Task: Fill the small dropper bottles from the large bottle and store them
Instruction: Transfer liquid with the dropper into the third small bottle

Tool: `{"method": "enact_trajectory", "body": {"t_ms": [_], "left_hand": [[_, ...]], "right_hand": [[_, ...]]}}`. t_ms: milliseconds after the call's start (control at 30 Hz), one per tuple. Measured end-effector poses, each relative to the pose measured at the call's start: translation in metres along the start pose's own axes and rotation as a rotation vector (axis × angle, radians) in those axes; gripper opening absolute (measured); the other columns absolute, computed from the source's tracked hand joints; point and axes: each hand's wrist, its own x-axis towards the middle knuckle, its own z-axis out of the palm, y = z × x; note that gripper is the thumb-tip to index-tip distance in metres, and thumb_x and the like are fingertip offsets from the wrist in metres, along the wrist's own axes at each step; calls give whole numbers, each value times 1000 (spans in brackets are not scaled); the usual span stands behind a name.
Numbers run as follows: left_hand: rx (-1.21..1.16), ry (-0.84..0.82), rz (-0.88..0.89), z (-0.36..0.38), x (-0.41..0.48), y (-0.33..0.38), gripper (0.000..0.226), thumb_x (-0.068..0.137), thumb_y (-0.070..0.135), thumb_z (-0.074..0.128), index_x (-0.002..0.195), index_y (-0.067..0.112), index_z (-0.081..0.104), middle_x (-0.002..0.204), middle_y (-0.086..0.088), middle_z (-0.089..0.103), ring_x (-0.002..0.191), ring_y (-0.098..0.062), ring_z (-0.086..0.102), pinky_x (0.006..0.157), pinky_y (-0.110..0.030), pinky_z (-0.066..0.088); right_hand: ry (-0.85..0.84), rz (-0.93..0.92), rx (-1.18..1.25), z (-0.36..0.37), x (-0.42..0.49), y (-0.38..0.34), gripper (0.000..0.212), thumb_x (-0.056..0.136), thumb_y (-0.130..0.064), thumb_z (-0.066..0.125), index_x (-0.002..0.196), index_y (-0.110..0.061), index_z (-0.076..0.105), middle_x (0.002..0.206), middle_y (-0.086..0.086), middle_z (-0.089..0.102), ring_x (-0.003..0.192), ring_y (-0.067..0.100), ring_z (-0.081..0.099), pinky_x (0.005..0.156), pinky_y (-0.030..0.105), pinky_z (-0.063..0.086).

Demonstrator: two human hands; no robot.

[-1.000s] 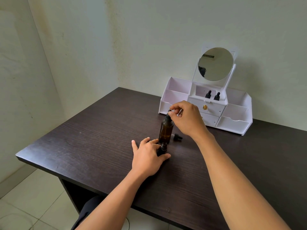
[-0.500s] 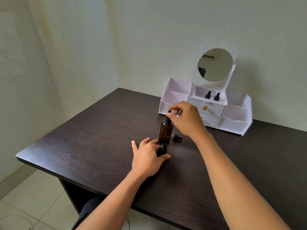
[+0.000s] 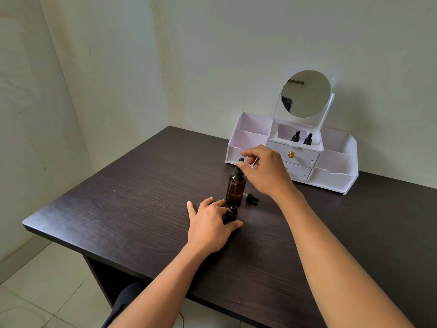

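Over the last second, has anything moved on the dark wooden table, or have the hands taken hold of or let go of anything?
Nothing visibly changed. The right hand still pinches the black dropper cap of the tall amber glass bottle; the left hand still holds the small dark bottle.

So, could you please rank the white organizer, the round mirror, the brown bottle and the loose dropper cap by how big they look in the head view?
1. white organizer
2. round mirror
3. brown bottle
4. loose dropper cap
No ties: organizer and mirror stand farther back yet still look larger.
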Motion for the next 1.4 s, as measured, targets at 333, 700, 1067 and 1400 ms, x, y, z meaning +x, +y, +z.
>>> {"method": "enact_trajectory", "body": {"t_ms": [333,700,1067,1400], "left_hand": [[7,3,2,0,0,0,49,88,63,56,127,34,63,153,13,39,149,-14,16,116,-61,-9],[-14,1,7,-1,-1,0,47,89,62,56,126,34,64,153,13,39,148,-14,16,117,-61,-8],[-24,9,0,0,-1,-1,49,88,62,58,126,34,63,152,14,40,148,-12,16,118,-59,-8],[-12,21,1,3,0,-2,53,86,64,58,127,31,63,152,15,41,148,-12,18,117,-60,-6]], "right_hand": [[-27,27,-22,-3,-1,1,25,92,-27,67,114,-15,70,93,-6,61,69,-1,49,67,14,39],[-58,54,-29,-7,-2,-5,20,96,-24,62,111,-13,70,94,-6,59,70,-3,49,61,9,36],[180,5,127,-30,4,-24,5,95,-23,63,96,-18,66,95,-4,68,62,-1,57,57,6,38],[270,-42,313,-59,-16,-48,3,94,-22,61,93,-25,61,87,-11,69,68,17,70,66,40,58]]}}
